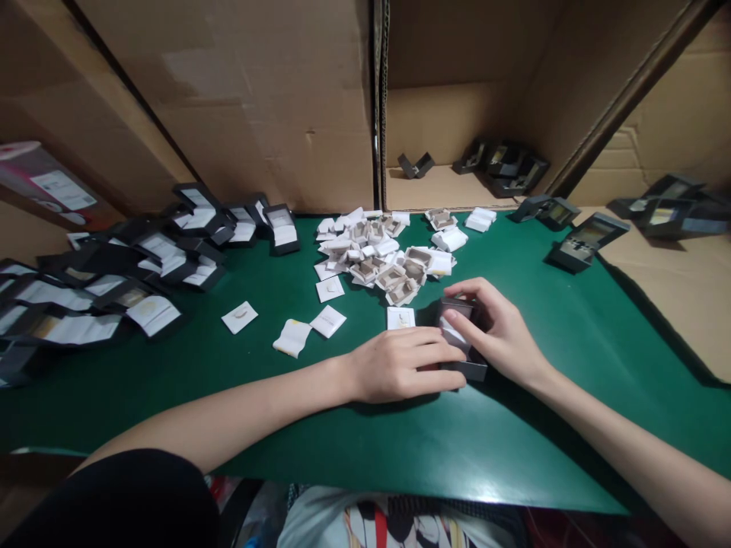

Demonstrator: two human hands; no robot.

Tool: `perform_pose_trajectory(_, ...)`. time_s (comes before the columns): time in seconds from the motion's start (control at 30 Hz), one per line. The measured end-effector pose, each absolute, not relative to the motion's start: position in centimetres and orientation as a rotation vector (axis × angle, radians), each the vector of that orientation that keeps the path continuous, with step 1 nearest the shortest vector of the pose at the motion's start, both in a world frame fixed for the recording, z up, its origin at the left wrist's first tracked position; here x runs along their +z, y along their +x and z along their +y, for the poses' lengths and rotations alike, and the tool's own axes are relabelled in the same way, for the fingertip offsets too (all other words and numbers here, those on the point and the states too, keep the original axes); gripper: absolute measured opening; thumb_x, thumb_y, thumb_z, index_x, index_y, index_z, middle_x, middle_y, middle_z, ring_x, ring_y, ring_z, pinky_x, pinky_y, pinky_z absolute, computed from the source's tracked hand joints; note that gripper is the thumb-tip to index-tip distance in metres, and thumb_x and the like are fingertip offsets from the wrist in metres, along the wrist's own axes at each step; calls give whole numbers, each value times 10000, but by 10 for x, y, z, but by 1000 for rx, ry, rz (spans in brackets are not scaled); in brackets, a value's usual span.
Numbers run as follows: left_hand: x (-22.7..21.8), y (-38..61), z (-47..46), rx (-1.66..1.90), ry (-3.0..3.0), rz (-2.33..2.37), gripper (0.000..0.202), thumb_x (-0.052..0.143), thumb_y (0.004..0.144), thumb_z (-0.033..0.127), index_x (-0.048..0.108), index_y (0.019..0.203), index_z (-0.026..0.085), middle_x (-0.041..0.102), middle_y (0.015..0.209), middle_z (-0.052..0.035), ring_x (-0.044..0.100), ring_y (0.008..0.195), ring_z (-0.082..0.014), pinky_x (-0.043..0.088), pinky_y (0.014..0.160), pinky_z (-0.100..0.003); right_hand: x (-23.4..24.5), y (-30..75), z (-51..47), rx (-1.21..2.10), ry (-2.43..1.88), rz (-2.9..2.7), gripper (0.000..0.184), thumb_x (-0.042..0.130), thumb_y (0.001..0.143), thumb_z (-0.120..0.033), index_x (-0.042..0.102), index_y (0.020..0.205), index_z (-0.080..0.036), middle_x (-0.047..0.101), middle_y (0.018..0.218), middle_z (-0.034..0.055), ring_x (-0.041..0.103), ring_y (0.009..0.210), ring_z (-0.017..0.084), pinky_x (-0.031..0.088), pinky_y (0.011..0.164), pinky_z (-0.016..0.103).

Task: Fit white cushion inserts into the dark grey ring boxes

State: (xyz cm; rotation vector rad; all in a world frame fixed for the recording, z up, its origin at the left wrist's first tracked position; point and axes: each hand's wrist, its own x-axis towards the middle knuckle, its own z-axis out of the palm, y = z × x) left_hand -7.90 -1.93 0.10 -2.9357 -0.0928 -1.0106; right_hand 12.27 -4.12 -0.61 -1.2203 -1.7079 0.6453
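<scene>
A small dark grey hinged jewelry box (474, 371) stands open on the green table, with a white insert (455, 332) inside it. My left hand (400, 365) reaches across from the left, its fingers lying over the box's front and left side. From the right, my right hand (502, 331) grips the lid side, thumb on the inside and fingers behind. Both hands hide much of the box. Just beyond my left hand lies a white square pad (400, 317) with a small yellowish mark, partly covered.
White and grey box inserts (377, 255) are heaped at mid-table. Several loose white pads (240, 317) lie left of them. Open dark boxes with white inserts (163, 255) crowd the left. More dark boxes (588, 240) stand at right. Cardboard walls (256, 99) close off the back.
</scene>
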Motion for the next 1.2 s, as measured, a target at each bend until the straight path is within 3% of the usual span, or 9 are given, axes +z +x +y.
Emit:
perform_pose_trajectory(0.27, 1, -80, -19, -965, -2918, -35, 173, 589, 820, 279, 668, 962, 220, 649, 1097, 13, 586, 1039, -113, 527, 918, -229, -9, 124, -40, 734, -1257, -1600, 135, 650, 830, -295, 624, 917, -195, 674, 928, 24, 633, 818, 164, 510, 713, 271)
perform_pose_trajectory(0.5, 1, -80, -21, -1029, -2945, -169, 177, 585, 824, 270, 681, 962, 214, 660, 1080, 27, 595, 1015, -102, 518, 941, -221, -1, 126, -40, 732, -1313, -1750, 254, 632, 841, -330, 632, 1077, -237, 669, 1018, 2, 626, 864, 164, 498, 728, 274)
perform_pose_trajectory(0.67, 2, -79, -22, -1023, -2983, -239, 186, 563, 840, 276, 662, 977, 197, 661, 1081, 26, 588, 1026, -97, 505, 944, -216, 0, 127, -40, 698, -1292, -1792, 281, 618, 824, -232, 622, 1105, -249, 664, 1063, -6, 624, 918, 166, 498, 778, 279)
perform_pose_trajectory(0.83, 2, -82, -20, -959, -3001, -273, 309, 504, 850, 189, 571, 1148, 235, 588, 1223, 4, 532, 1123, -114, 478, 958, -253, -3, 131, -38, 579, -1266, -1726, 297, 588, 816, -152, 617, 1098, -243, 650, 1081, 14, 623, 935, 170, 500, 804, 285)
perform_pose_trajectory(0.97, 5, -85, -19, -848, -2991, -580, 390, 432, 853, 141, 493, 1230, 219, 524, 1285, -41, 485, 1185, -127, 451, 994, -288, -1, 137, -36, 317, -1273, -1661, 246, 596, 806, -148, 605, 1043, -212, 642, 1022, 43, 609, 863, 169, 498, 753, 281)
perform_pose_trajectory(1.2, 9, -86, -17, -615, -3018, -1320, 523, 474, 829, 317, 380, 1327, 189, 479, 1263, -97, 458, 1163, -199, 463, 958, -376, 2, 144, -33, 182, -1317, -1659, 214, 577, 802, -149, 593, 1009, -204, 636, 988, 48, 594, 832, 169, 496, 746, 285)
